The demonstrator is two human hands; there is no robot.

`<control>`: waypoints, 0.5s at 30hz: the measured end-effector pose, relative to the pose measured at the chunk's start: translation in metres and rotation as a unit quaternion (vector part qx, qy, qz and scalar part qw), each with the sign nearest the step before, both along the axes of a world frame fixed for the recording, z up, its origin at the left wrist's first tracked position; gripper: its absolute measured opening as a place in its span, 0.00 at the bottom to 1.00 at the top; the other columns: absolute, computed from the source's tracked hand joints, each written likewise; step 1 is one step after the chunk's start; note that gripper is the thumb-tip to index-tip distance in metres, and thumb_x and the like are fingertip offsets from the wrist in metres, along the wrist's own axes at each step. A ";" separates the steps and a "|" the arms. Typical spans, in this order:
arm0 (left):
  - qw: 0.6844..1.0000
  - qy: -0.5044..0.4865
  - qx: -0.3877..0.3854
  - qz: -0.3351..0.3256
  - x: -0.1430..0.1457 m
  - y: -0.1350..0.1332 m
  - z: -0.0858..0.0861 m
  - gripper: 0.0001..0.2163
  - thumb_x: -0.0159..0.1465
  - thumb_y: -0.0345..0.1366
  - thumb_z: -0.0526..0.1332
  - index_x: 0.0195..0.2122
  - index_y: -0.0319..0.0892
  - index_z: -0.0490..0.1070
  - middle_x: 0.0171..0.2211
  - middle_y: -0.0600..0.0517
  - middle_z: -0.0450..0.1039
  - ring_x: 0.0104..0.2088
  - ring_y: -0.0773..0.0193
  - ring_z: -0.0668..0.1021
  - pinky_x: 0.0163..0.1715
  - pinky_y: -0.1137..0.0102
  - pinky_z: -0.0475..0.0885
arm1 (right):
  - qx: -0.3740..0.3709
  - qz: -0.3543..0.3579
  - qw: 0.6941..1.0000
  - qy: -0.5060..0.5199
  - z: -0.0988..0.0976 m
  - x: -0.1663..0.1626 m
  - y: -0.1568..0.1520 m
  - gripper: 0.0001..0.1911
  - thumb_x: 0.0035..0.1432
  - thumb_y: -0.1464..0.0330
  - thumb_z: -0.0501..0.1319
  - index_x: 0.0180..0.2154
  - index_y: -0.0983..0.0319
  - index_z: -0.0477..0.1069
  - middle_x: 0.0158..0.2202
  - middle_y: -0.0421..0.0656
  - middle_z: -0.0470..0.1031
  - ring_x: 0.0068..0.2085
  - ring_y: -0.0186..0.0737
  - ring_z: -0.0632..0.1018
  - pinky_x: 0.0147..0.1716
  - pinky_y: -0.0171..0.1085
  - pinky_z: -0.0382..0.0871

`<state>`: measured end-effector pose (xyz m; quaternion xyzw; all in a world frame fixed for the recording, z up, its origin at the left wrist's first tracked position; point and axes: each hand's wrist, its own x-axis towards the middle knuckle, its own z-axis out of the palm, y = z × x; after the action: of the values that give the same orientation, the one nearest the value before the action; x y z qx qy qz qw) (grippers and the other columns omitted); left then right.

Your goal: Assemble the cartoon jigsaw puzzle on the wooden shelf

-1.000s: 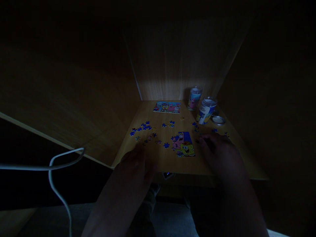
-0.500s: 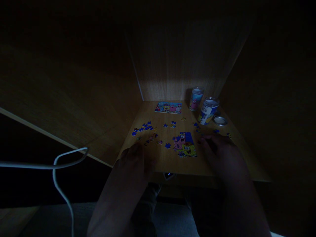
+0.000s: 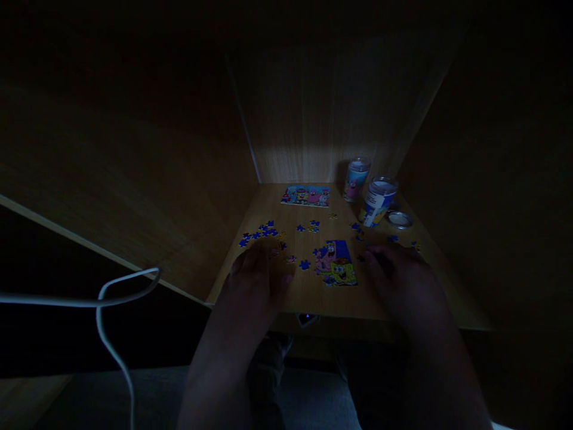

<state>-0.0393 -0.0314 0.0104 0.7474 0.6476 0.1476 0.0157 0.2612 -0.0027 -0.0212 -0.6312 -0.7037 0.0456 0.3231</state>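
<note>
A partly joined cartoon jigsaw puzzle (image 3: 336, 264), with a pink figure and a yellow one on blue, lies on the wooden tabletop between my hands. My left hand (image 3: 255, 278) is over the loose pieces on the left, thumb apart from its fingers, and hides some of them. Close to its thumb lie a pinkish puzzle piece (image 3: 290, 259) and a blue puzzle piece (image 3: 304, 264). To the right of the joined part, my right hand (image 3: 403, 272) has its thumb and forefinger drawn together beside a dark puzzle piece (image 3: 361, 258). What those fingertips hold is too dim to make out.
Blue loose pieces (image 3: 267, 229) cluster at the left. Behind are a cartoon picture (image 3: 305, 196) and two clear-topped jars, one farther back (image 3: 357, 179), one nearer (image 3: 378, 202) beside a round lid (image 3: 400, 220). Wooden panels enclose the tabletop; a white cable (image 3: 105, 328) hangs at left.
My left hand has moved forward and slightly right over the loose pieces, its thumb now more spread. My right hand and the joined puzzle stay where they were.
</note>
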 end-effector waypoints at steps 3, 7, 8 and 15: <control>1.000 -0.003 -0.015 -0.003 0.006 0.007 -0.007 0.30 0.78 0.48 0.59 0.74 0.34 0.65 0.76 0.32 0.65 0.77 0.41 0.65 0.76 0.45 0.63 | 0.001 0.004 1.000 0.002 0.000 0.000 0.000 0.15 0.75 0.57 0.60 0.46 0.58 0.82 0.46 0.48 0.86 0.46 0.54 0.83 0.48 0.51 0.75; 1.000 0.004 -0.011 -0.011 0.016 0.012 -0.017 0.34 0.78 0.53 0.57 0.76 0.33 0.62 0.78 0.31 0.59 0.80 0.37 0.59 0.77 0.41 0.58 | 0.002 0.003 1.000 0.005 0.000 0.000 0.000 0.15 0.75 0.58 0.60 0.47 0.58 0.82 0.45 0.49 0.86 0.46 0.54 0.83 0.48 0.50 0.76; 1.000 0.009 -0.013 -0.012 0.018 0.013 -0.018 0.35 0.79 0.54 0.56 0.77 0.33 0.61 0.79 0.31 0.57 0.80 0.37 0.58 0.77 0.39 0.57 | 0.002 0.001 1.000 0.005 0.000 0.000 0.000 0.15 0.74 0.58 0.61 0.47 0.58 0.82 0.45 0.49 0.86 0.46 0.54 0.83 0.48 0.50 0.76; 0.999 0.042 -0.029 -0.017 0.031 0.018 -0.014 0.36 0.80 0.55 0.52 0.80 0.36 0.55 0.81 0.34 0.52 0.81 0.38 0.54 0.78 0.37 0.52 | 0.004 -0.001 1.000 -0.005 0.001 -0.002 -0.001 0.15 0.75 0.57 0.60 0.46 0.58 0.82 0.45 0.50 0.86 0.46 0.55 0.83 0.49 0.51 0.75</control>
<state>-0.0081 -0.0133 -0.0040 0.7634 0.6386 0.0963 0.0127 0.2593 -0.0033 -0.0200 -0.6310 -0.7047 0.0385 0.3221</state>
